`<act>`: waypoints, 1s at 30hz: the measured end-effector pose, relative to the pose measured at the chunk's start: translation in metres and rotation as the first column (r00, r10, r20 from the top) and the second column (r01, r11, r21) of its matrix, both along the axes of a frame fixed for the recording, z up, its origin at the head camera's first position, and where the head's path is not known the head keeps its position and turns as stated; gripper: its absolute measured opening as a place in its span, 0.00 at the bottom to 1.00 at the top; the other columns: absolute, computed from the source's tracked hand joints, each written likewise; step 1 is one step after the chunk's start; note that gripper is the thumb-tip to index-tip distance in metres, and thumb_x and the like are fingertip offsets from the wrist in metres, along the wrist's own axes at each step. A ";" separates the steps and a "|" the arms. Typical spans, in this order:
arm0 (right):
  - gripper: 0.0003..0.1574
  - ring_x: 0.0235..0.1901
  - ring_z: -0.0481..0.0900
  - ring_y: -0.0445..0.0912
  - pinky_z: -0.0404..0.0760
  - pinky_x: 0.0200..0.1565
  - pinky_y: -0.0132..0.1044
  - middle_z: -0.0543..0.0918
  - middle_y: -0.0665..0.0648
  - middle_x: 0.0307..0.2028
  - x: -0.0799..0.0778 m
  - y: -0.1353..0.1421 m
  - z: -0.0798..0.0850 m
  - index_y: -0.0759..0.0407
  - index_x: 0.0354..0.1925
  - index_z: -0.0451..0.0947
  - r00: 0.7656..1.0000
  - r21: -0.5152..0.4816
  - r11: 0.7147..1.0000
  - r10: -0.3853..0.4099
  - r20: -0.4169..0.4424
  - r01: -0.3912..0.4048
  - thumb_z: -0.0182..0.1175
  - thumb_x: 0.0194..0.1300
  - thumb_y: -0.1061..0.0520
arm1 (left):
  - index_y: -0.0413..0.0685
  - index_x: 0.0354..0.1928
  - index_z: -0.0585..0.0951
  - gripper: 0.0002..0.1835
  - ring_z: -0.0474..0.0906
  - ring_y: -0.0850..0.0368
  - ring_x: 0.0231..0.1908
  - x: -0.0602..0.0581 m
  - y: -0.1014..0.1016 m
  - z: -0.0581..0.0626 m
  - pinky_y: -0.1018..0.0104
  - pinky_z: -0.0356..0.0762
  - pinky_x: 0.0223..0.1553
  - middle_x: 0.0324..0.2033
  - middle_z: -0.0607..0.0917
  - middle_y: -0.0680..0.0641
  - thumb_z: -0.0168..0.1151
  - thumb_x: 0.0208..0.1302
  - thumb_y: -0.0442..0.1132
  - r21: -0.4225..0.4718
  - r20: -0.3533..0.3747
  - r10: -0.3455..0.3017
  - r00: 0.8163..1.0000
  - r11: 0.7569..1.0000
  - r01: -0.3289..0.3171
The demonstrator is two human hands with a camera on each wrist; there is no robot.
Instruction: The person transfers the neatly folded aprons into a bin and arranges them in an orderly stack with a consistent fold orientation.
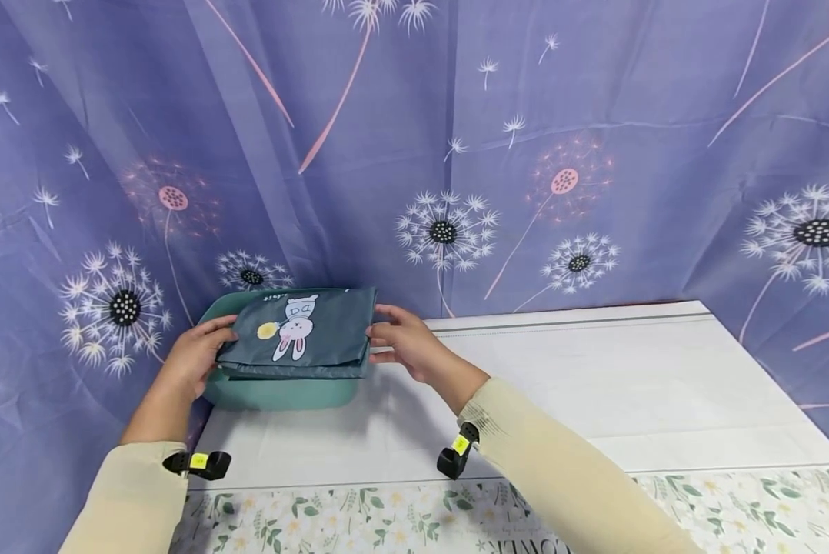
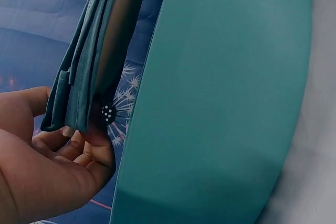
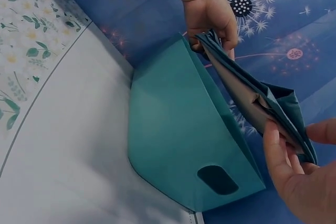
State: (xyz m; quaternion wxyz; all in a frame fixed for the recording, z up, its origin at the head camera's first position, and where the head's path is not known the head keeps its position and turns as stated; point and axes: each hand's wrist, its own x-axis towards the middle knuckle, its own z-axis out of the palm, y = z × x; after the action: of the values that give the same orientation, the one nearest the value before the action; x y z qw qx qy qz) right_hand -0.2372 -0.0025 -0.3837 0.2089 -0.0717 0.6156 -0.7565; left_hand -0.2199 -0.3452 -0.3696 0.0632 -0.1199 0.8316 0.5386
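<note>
A folded dark teal cloth [image 1: 334,327] with a white rabbit and a yellow flower printed on top is held level by both hands. My left hand [image 1: 200,350] pinches its left end, thumb above and fingers beneath, as the left wrist view shows the stacked layers [image 2: 79,87] edge-on. At the opposite end my right hand [image 1: 411,342] grips the folds, and the lighter underside [image 3: 236,85] shows in the right wrist view. Directly below the cloth stands a green bin [image 1: 283,394] with an oval handle hole; the cloth covers most of its opening, hiding the inside.
The bin sits at the left back corner of the white-covered table [image 1: 560,385]. A purple dandelion-print curtain [image 1: 511,154] hangs close behind and along the left side. Floral cloth [image 1: 359,515] covers the table's front strip.
</note>
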 end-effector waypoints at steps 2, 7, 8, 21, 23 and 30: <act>0.38 0.48 0.82 0.49 0.84 0.56 0.53 0.78 0.65 0.56 -0.002 -0.003 0.001 0.59 0.76 0.59 1.000 0.004 1.000 -0.008 0.001 0.008 0.53 0.70 0.63 | 0.56 0.78 0.61 0.31 0.65 0.65 0.52 -0.001 -0.001 0.001 0.60 0.67 0.46 0.80 0.49 0.40 0.48 0.77 0.50 -0.014 -0.006 0.012 1.000 1.000 -0.012; 0.37 0.48 0.81 0.50 0.88 0.49 0.46 0.77 0.66 0.58 -0.006 -0.011 0.003 0.58 0.75 0.61 0.999 0.006 1.000 -0.030 0.014 0.030 0.54 0.70 0.64 | 0.56 0.78 0.62 0.30 0.67 0.67 0.48 -0.004 -0.004 0.001 0.63 0.68 0.43 0.80 0.51 0.41 0.48 0.77 0.51 -0.023 -0.015 0.048 0.999 0.999 -0.049; 0.37 0.48 0.81 0.50 0.88 0.49 0.45 0.76 0.67 0.59 -0.007 -0.012 0.003 0.58 0.75 0.61 0.999 0.004 0.999 -0.031 0.017 0.031 0.54 0.70 0.64 | 0.57 0.78 0.62 0.30 0.67 0.68 0.47 -0.004 -0.005 0.001 0.65 0.70 0.43 0.80 0.51 0.41 0.48 0.77 0.51 -0.018 -0.013 0.055 0.998 0.998 -0.056; 0.36 0.60 0.77 0.56 0.87 0.51 0.45 0.75 0.67 0.62 -0.015 -0.030 0.002 0.56 0.75 0.62 0.998 0.010 0.999 -0.038 0.053 0.037 0.54 0.72 0.64 | 0.57 0.77 0.64 0.29 0.61 0.68 0.16 -0.009 -0.017 -0.004 0.67 0.71 0.29 0.77 0.59 0.41 0.50 0.77 0.49 -0.003 -0.004 0.126 0.992 0.992 -0.126; 0.35 0.60 0.78 0.57 0.87 0.53 0.47 0.76 0.67 0.61 -0.016 -0.032 0.001 0.57 0.75 0.62 0.998 0.010 0.999 -0.040 0.052 0.040 0.53 0.72 0.64 | 0.57 0.77 0.64 0.29 0.58 0.67 0.14 -0.010 -0.019 -0.004 0.67 0.70 0.27 0.78 0.58 0.41 0.50 0.77 0.49 -0.001 0.000 0.135 0.991 0.991 -0.135; 0.35 0.60 0.79 0.57 0.85 0.55 0.49 0.76 0.66 0.60 -0.019 -0.040 0.000 0.57 0.75 0.62 0.998 0.030 0.999 -0.038 0.056 0.037 0.53 0.73 0.65 | 0.55 0.75 0.67 0.28 0.56 0.67 0.13 -0.010 -0.024 -0.005 0.67 0.66 0.21 0.53 0.81 0.59 0.52 0.76 0.47 0.025 -0.030 0.163 0.986 0.987 -0.162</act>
State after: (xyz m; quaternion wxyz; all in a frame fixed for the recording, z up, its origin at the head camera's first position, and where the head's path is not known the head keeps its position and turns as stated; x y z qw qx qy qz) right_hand -0.2565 -0.0422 -0.3836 0.2132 -0.0355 0.6214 -0.7531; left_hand -0.2302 -0.3696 -0.3746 0.0071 -0.1778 0.8140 0.5529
